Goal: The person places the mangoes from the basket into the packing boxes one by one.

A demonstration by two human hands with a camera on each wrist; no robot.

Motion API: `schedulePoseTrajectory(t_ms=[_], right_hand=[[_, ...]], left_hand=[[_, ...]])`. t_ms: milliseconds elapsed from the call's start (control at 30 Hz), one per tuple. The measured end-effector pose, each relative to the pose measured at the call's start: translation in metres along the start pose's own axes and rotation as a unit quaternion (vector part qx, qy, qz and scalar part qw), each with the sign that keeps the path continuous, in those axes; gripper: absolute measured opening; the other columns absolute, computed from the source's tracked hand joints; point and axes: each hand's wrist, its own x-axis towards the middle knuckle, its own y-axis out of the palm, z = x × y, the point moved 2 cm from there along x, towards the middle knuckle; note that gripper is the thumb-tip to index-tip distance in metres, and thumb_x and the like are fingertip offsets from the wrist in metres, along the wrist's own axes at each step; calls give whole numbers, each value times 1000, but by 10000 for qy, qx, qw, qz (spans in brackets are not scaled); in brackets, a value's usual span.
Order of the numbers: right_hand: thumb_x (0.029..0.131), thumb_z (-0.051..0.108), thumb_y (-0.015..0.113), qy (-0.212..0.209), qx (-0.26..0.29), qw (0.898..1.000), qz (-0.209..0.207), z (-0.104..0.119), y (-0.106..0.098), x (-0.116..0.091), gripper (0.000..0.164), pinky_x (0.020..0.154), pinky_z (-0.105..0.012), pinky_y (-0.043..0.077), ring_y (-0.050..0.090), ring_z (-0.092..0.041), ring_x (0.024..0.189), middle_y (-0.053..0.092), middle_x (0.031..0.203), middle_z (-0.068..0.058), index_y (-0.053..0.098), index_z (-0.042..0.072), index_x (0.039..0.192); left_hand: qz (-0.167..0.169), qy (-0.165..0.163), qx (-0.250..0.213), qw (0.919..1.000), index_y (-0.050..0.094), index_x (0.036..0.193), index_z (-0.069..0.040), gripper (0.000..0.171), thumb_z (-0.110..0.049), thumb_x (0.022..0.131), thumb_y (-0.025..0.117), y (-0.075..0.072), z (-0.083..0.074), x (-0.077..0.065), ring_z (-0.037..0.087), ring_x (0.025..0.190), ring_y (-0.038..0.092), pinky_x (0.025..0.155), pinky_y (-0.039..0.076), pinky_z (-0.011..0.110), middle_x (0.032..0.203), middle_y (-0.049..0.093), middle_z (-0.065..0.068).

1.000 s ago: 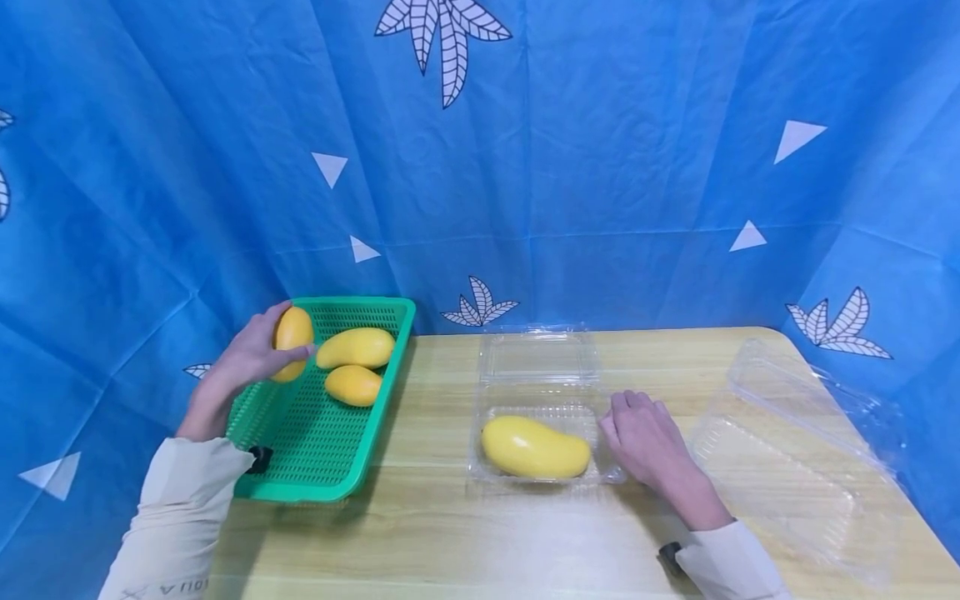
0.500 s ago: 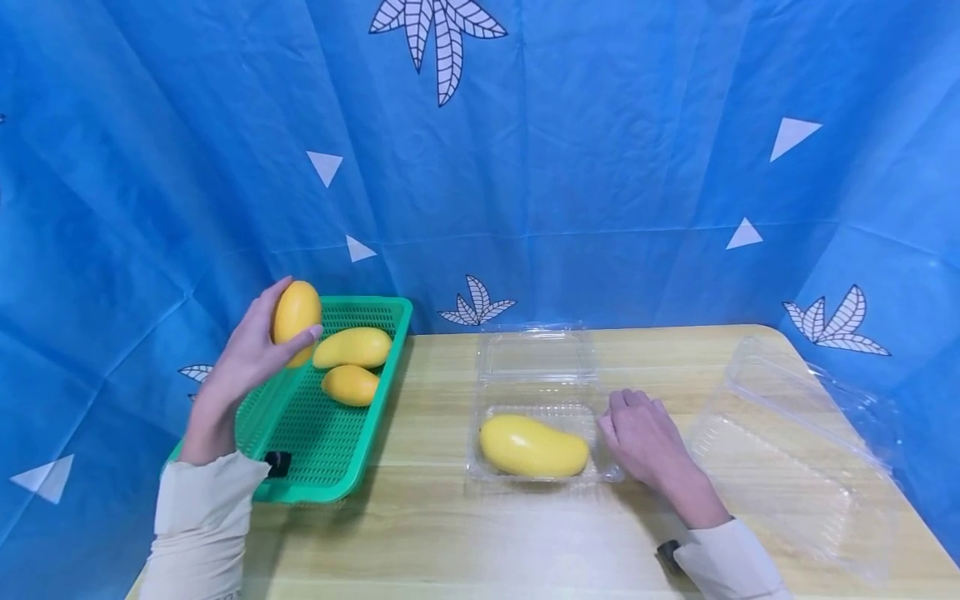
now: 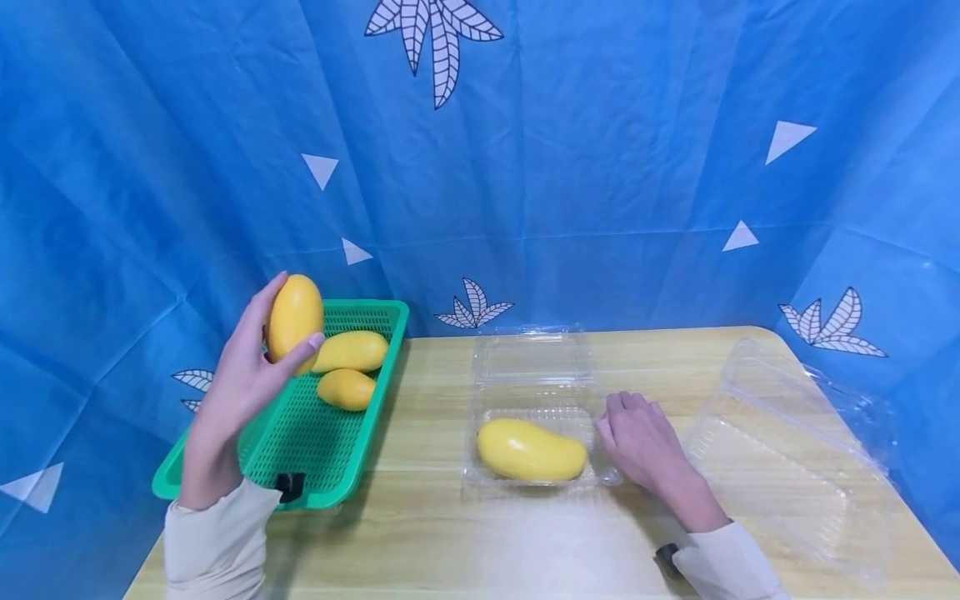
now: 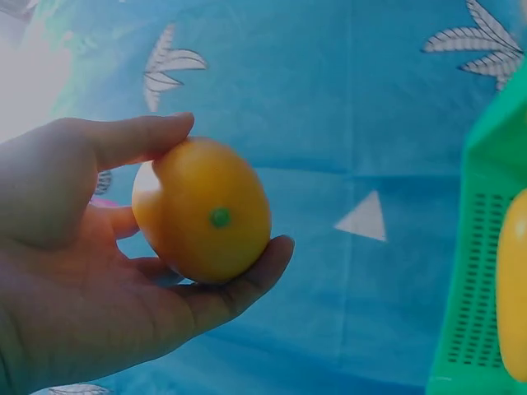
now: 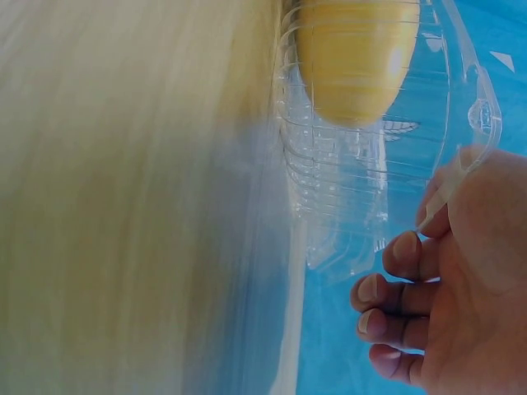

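My left hand (image 3: pixel 243 362) grips a yellow-orange mango (image 3: pixel 296 323) above the far left part of a green basket (image 3: pixel 367 433). In the left wrist view the thumb lies along one side of this mango (image 4: pixel 216 222) and the fingers along the other, its green stem spot facing the camera. My right hand (image 3: pixel 647 446) pinches the right rim of an opened clear plastic clamshell box (image 5: pixel 449 193) between thumb and forefinger. A larger yellow mango (image 3: pixel 531 451) lies in the box's near half. Two more mangoes, one yellow (image 3: pixel 352 351) and one orange (image 3: pixel 347 389), lie in the basket.
More clear plastic boxes (image 3: pixel 780 475), opened, lie on the right of the wooden table (image 3: pixel 420 533). How many is hard to tell. A blue patterned cloth (image 3: pixel 600 150) hangs behind and at both sides. The basket's left rim reaches the table's left side.
My left hand has lifted the mango up out of the basket, nearer the camera. My right hand has stayed at the box's rim. The head view has shifted slightly.
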Motion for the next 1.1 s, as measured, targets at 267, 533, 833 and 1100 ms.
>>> schedulePoseTrajectory(t_ms=[267, 533, 833, 1100], right_hand=[[94, 18, 44, -13, -16, 10000, -62, -1, 0, 1, 20, 63, -33, 36, 41, -20, 68, 42, 69, -1, 46, 13, 75], [94, 18, 45, 8, 71, 10000, 5, -1, -1, 0, 19, 64, -33, 36, 41, -19, 69, 42, 71, 0, 47, 14, 76], [94, 19, 45, 12, 111, 9999, -3, 0, 0, -1, 18, 66, -33, 36, 42, -19, 71, 42, 71, 1, 47, 15, 76], [93, 18, 43, -21, 66, 10000, -23, -2, 1, -1, 19, 64, -32, 36, 40, -18, 69, 41, 70, 1, 46, 15, 75]], left_hand=[[-120, 160, -222, 9996, 24, 150, -28, 81, -10, 85, 69, 3, -41, -12, 20, 104, 43, 67, 50, 16, 140, 37, 8], [-141, 135, -568, 9982, 25, 150, -27, 81, -9, 85, 69, 14, -54, -20, 17, 107, 44, 73, 50, 14, 139, 38, 6], [-67, 155, -1257, 9919, 27, 150, -24, 80, -3, 85, 68, 29, -54, -20, 20, 106, 48, 75, 53, 20, 138, 38, 5], [125, 138, -1783, 9838, 25, 150, -24, 81, 1, 85, 67, 39, -48, -20, 21, 111, 49, 80, 53, 22, 139, 36, 6]])
